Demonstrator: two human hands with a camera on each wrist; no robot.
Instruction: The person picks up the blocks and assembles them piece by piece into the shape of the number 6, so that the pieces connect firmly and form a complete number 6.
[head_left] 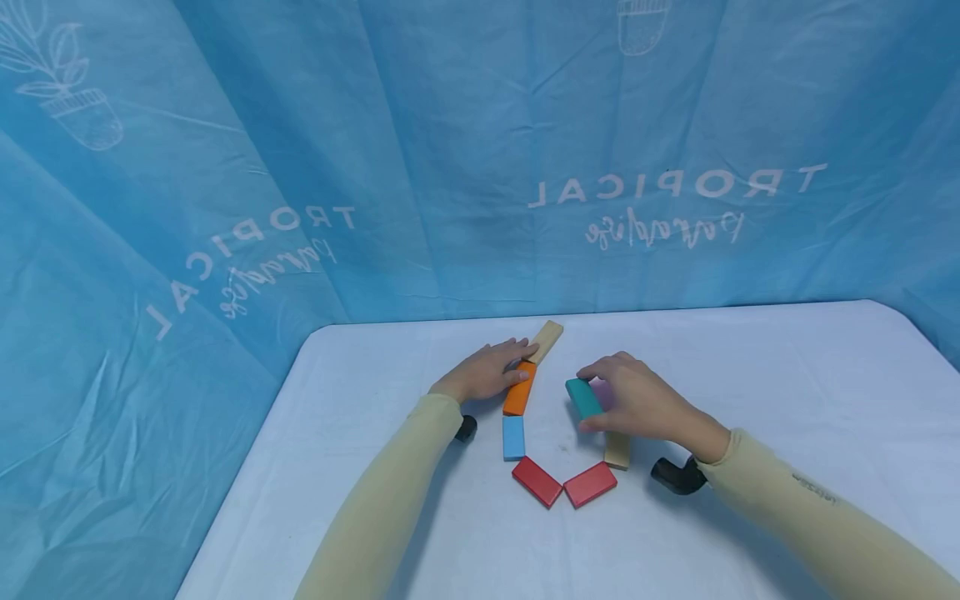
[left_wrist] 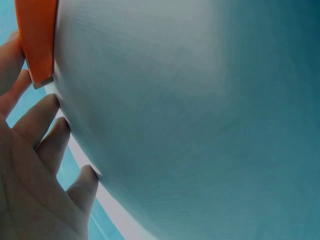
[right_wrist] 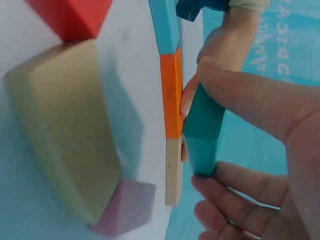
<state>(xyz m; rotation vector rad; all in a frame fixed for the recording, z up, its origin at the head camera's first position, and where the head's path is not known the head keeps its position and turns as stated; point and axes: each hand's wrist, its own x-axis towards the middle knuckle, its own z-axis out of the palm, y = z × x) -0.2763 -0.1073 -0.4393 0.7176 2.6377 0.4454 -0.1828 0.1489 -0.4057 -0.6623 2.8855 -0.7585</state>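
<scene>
Right-hand grip (head_left: 643, 402) was clamped on the teal block (head_left: 583, 397), thumb along one long side and fingers on the other, the block lifted just off the worktop (head_left: 750, 367) and tilted. A lilac block (head_left: 602, 392) lay directly under that hand, touching the end of a tan block (head_left: 617, 450) that ran toward the person. The left hand (head_left: 487, 372) lay flat, its fingers straight and resting on the orange block (head_left: 519, 392), not gripping it. That orange block sat end to end with a second tan block (head_left: 547, 340) beyond it and a light blue block (head_left: 513, 437) nearer the person. Two red blocks (head_left: 563, 483) met in a V at the near end, joining both rows. Bare worktop lay between the rows and spread wide on either side, bounded behind by the blue cloth backdrop (head_left: 465, 167).
</scene>
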